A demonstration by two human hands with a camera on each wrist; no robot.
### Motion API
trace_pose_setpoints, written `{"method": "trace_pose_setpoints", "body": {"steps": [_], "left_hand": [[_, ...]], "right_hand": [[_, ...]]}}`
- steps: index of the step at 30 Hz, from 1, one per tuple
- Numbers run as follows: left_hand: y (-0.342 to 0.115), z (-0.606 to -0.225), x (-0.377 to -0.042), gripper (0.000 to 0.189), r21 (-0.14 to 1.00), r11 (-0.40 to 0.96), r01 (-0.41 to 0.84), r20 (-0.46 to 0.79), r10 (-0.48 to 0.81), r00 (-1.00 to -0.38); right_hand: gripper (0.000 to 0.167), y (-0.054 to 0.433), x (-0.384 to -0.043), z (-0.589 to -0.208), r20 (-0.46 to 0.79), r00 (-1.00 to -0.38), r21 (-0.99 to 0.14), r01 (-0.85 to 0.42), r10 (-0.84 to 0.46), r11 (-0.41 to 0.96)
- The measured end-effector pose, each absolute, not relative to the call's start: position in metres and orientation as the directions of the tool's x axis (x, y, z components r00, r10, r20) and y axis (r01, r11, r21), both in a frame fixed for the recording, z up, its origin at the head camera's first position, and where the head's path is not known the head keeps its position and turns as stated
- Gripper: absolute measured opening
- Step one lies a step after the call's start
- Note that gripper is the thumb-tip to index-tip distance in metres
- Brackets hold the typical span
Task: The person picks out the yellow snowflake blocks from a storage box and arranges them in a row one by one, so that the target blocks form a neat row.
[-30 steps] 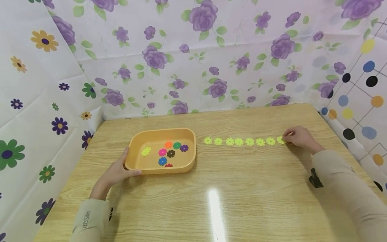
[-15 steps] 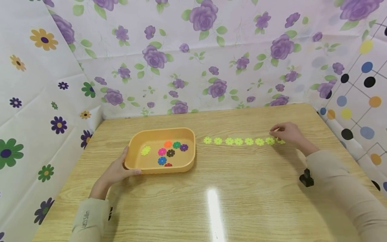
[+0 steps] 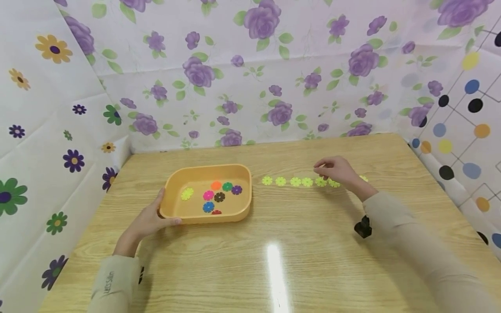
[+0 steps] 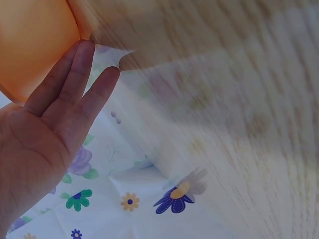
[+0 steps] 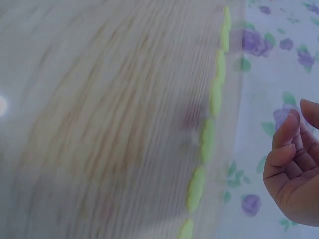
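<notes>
In the head view, my left hand (image 3: pixel 145 222) holds the near left corner of an orange-yellow plastic basin (image 3: pixel 243 213), its thumb along the front rim. From the left wrist view, its fingers lie against the basin's outer wall (image 4: pixel 37 42). My right hand (image 3: pixel 339 171) is over the row of yellow notched flower discs (image 3: pixel 295 181), hiding part of it. Its fingers are loosely curled, and nothing shows between them in the right wrist view. Inside the basin are a yellow disc (image 3: pixel 187 194), a pink disc (image 3: pixel 208 195), a blue disc (image 3: pixel 208 207) and several others.
The wooden table (image 3: pixel 219 265) carries the basin at left and the disc row towards the right, near the back. Flower-printed sheets (image 3: pixel 219 100) hang behind and at the left, a dotted one (image 3: pixel 462 143) at the right. A black wrist device (image 3: pixel 363 227) sits under the right sleeve.
My right hand has left the yellow disc at the row's right end and moved leftward over the row. My left hand stays on the basin.
</notes>
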State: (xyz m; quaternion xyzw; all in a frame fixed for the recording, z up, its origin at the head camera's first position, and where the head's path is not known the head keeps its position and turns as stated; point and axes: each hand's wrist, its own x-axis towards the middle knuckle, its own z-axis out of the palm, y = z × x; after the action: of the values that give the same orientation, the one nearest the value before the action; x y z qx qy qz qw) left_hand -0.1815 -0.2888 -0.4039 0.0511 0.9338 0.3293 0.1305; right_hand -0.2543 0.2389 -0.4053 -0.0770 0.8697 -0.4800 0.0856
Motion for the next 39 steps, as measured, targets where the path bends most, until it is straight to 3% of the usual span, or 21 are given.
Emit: {"method": "trace_pose_setpoints", "body": {"steps": [39], "left_hand": [[-0.291, -0.404, -0.184, 0.118, 0.630, 0.776, 0.030, -0.189, 0.191, -0.963]], "right_hand": [[0.022, 0.041, -0.253, -0.392, 0.004, -0.889, -0.891, -0.212, -0.459, 0.402]]}}
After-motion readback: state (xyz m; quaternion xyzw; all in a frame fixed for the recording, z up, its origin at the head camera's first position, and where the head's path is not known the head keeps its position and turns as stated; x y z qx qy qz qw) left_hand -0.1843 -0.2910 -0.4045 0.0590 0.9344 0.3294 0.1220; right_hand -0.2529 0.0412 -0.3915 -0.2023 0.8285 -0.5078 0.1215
